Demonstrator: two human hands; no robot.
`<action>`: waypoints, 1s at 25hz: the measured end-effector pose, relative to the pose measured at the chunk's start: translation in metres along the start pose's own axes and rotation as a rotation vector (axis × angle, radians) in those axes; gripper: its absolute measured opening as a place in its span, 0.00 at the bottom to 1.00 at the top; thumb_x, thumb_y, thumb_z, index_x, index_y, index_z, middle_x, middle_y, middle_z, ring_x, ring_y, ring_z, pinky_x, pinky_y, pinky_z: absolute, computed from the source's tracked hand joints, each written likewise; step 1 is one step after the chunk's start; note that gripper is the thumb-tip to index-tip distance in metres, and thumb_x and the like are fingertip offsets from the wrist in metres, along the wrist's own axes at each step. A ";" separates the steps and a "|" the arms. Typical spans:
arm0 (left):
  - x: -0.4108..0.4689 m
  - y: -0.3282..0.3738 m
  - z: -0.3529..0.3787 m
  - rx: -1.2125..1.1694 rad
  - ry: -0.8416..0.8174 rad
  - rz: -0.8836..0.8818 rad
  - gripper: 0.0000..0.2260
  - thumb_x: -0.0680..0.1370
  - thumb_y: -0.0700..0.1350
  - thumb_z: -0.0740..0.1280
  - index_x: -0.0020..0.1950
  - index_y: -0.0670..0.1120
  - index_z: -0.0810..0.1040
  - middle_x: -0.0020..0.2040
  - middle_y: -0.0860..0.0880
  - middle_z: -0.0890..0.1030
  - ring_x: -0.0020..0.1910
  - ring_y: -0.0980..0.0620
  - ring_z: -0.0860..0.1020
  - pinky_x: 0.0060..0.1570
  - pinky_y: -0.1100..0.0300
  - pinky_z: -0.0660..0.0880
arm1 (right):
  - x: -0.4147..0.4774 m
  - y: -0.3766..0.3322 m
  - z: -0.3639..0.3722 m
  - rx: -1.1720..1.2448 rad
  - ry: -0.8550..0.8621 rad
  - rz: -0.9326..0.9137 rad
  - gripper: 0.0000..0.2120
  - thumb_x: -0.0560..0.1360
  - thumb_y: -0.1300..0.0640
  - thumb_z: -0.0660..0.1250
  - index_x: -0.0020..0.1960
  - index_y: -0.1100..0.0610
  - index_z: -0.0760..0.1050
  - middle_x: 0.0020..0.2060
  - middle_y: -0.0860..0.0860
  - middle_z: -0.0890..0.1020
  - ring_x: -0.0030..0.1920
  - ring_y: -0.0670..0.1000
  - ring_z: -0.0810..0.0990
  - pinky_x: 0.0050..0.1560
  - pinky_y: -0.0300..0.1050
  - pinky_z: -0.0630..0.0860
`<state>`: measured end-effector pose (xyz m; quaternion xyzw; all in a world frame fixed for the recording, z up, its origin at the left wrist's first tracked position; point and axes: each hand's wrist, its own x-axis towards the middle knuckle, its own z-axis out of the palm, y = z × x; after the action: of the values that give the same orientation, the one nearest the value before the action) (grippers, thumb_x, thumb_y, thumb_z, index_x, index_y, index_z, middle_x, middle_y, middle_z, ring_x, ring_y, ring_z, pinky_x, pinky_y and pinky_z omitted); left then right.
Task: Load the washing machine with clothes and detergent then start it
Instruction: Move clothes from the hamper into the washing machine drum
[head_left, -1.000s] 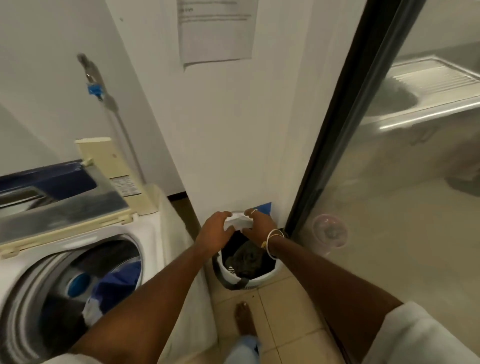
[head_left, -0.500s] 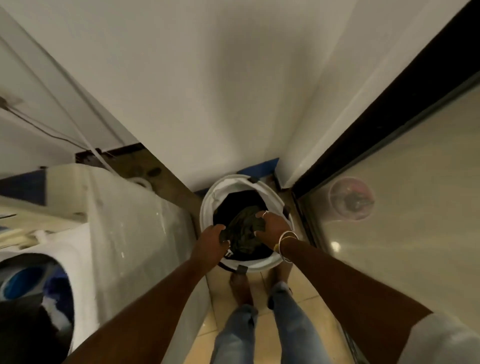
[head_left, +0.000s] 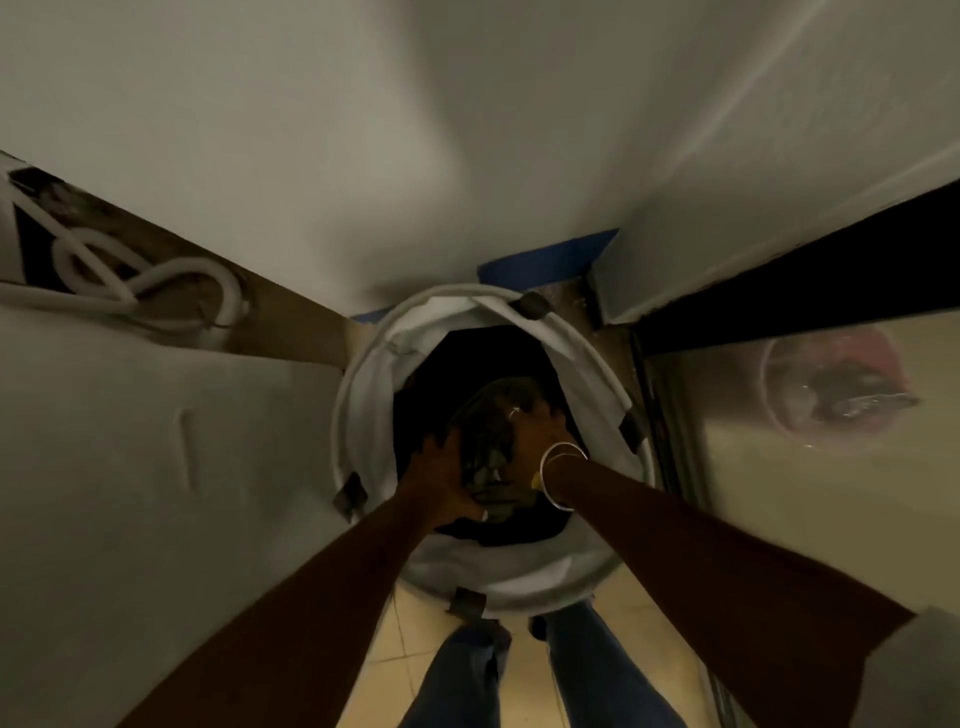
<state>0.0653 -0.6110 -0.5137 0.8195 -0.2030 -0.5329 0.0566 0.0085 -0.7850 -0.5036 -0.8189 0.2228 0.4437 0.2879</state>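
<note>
A round white laundry basket stands on the floor in the corner, straight below me. Inside it lies a dark grey-green garment on top of darker clothes. My left hand grips the garment's left side. On the right side of the same garment my right hand, with bangles on the wrist, is closed. Both hands are down inside the basket. The white side of the washing machine fills the left; its drum is out of view.
A white hose coils behind the machine at upper left. A white wall rises ahead, with a blue strip at its foot. A dark door frame and glass panel close the right. My legs stand on tiled floor.
My head has tipped further down over the basket, so the machine's drum left the view. Both hands went from the basket rim down inside and closed on the garment.
</note>
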 end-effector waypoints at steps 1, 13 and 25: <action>0.014 -0.006 0.012 0.060 -0.006 -0.027 0.66 0.57 0.65 0.79 0.79 0.52 0.35 0.79 0.41 0.49 0.77 0.36 0.51 0.74 0.39 0.58 | 0.014 0.003 0.005 -0.071 -0.034 0.007 0.54 0.66 0.42 0.76 0.78 0.39 0.40 0.78 0.57 0.41 0.76 0.69 0.45 0.71 0.70 0.57; 0.008 0.014 0.012 -0.267 0.348 0.126 0.16 0.76 0.53 0.65 0.52 0.42 0.82 0.50 0.42 0.83 0.52 0.43 0.81 0.57 0.54 0.74 | -0.011 -0.010 0.009 -0.097 0.254 -0.150 0.15 0.77 0.52 0.63 0.63 0.55 0.74 0.58 0.58 0.73 0.49 0.60 0.79 0.51 0.49 0.76; -0.315 0.094 -0.202 -0.147 0.722 0.496 0.05 0.71 0.45 0.67 0.46 0.49 0.80 0.41 0.55 0.73 0.41 0.54 0.75 0.40 0.59 0.67 | -0.323 -0.138 -0.166 0.213 0.591 -0.275 0.21 0.71 0.47 0.66 0.64 0.45 0.75 0.56 0.54 0.78 0.56 0.57 0.79 0.59 0.52 0.76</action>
<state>0.1108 -0.5983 -0.1307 0.8734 -0.3221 -0.1961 0.3082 0.0294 -0.7591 -0.1165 -0.8997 0.2292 0.1187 0.3521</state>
